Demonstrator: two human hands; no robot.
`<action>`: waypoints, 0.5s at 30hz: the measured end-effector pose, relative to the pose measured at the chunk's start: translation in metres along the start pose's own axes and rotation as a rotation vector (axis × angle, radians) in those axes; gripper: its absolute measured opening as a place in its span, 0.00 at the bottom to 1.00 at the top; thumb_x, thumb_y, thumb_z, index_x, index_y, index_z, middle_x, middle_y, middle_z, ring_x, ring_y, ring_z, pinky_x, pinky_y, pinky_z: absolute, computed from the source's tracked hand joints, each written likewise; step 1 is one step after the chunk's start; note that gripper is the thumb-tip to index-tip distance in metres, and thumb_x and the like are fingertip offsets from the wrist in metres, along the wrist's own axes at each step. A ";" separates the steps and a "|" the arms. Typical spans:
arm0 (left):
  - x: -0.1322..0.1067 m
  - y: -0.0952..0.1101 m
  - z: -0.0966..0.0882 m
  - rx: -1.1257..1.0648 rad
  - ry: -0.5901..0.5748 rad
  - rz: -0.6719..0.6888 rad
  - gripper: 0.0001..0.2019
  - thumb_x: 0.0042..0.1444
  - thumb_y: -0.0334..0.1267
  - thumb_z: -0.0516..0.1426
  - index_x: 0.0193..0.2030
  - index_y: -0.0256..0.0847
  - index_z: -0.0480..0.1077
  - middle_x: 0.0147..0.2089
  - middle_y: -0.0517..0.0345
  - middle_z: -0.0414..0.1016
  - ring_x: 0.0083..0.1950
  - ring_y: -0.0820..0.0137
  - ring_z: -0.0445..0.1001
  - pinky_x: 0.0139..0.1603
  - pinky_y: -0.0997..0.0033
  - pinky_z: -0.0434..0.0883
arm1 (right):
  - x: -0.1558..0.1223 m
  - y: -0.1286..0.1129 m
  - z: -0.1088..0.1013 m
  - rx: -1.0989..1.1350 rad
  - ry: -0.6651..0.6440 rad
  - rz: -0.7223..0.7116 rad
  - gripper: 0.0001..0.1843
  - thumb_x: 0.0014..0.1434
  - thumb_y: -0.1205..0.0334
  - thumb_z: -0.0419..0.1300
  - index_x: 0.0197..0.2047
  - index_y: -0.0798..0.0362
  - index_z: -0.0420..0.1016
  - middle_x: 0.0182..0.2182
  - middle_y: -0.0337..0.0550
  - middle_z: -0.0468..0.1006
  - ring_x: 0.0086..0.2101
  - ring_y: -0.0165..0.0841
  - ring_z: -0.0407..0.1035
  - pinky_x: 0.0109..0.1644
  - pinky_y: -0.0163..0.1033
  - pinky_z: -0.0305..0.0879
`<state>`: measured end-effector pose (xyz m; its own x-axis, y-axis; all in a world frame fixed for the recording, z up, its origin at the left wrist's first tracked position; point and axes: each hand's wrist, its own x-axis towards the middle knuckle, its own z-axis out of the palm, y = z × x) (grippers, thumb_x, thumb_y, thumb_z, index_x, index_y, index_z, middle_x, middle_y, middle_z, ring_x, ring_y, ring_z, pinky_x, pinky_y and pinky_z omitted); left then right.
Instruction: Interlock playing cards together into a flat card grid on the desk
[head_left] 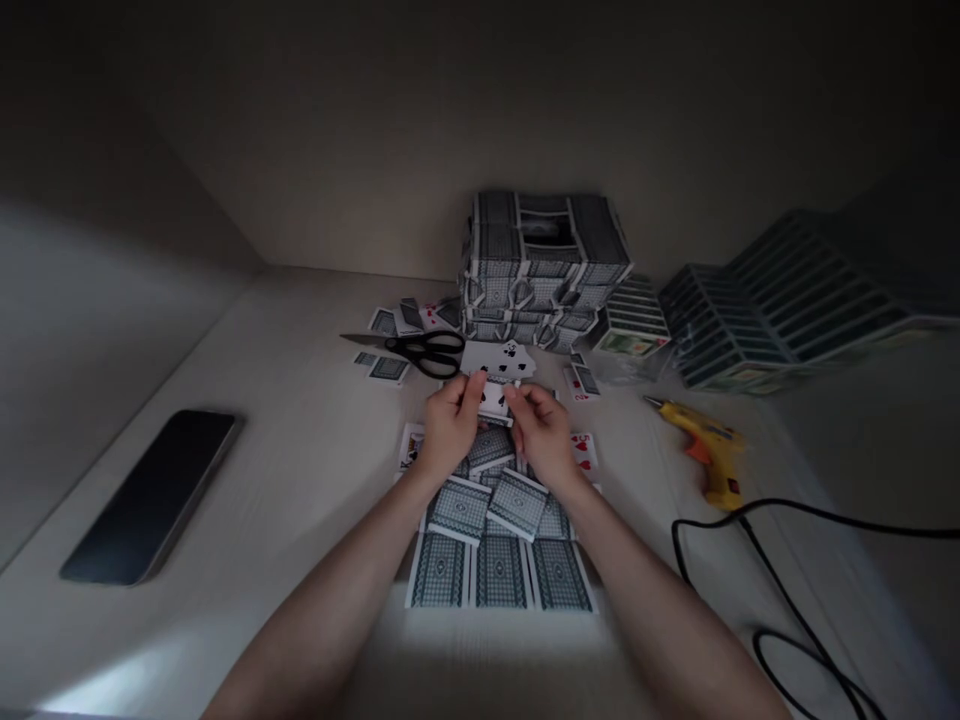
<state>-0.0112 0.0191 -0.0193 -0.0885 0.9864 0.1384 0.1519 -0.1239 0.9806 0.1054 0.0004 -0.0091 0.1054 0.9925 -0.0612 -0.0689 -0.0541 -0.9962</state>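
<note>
My left hand (450, 425) and my right hand (541, 432) meet at the middle of the table, both pinched on a face-up playing card (496, 398) with black pips. Below my hands lies a spread of face-down cards (499, 545) with grey patterned backs, in overlapping rows. Another face-up card (501, 360) with black spades lies just beyond my fingers. A box-like structure built of cards (544, 270) stands behind it against the wall.
Black scissors (420, 350) lie left of the structure among loose cards. A yellow glue gun (705, 450) with a black cable (780, 590) lies at the right. Stacked card rows (780, 310) stand at the far right. A dark phone (154, 492) rests at the left.
</note>
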 end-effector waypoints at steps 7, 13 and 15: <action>0.002 -0.008 0.002 0.015 -0.043 0.155 0.18 0.52 0.42 0.59 0.49 0.42 0.63 0.35 0.59 0.71 0.32 0.74 0.70 0.31 0.76 0.68 | 0.004 0.002 -0.002 0.083 0.065 -0.011 0.16 0.51 0.47 0.60 0.34 0.52 0.66 0.10 0.24 0.61 0.09 0.22 0.51 0.12 0.28 0.46; 0.003 -0.010 0.000 0.182 -0.019 0.209 0.10 0.58 0.39 0.52 0.47 0.42 0.65 0.41 0.54 0.73 0.42 0.69 0.73 0.42 0.71 0.69 | 0.005 0.007 -0.001 0.041 0.009 -0.033 0.18 0.50 0.50 0.62 0.39 0.51 0.65 0.12 0.24 0.63 0.10 0.22 0.54 0.13 0.28 0.50; 0.004 -0.010 -0.001 0.197 -0.019 0.226 0.11 0.59 0.37 0.51 0.48 0.42 0.64 0.43 0.54 0.73 0.45 0.68 0.72 0.45 0.68 0.70 | 0.004 0.009 -0.001 0.010 0.010 -0.043 0.17 0.51 0.51 0.62 0.40 0.51 0.65 0.12 0.24 0.63 0.10 0.22 0.55 0.13 0.28 0.50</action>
<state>-0.0138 0.0238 -0.0290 -0.0127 0.9383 0.3455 0.3538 -0.3189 0.8793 0.1062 0.0042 -0.0183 0.1184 0.9928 -0.0193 -0.0739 -0.0106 -0.9972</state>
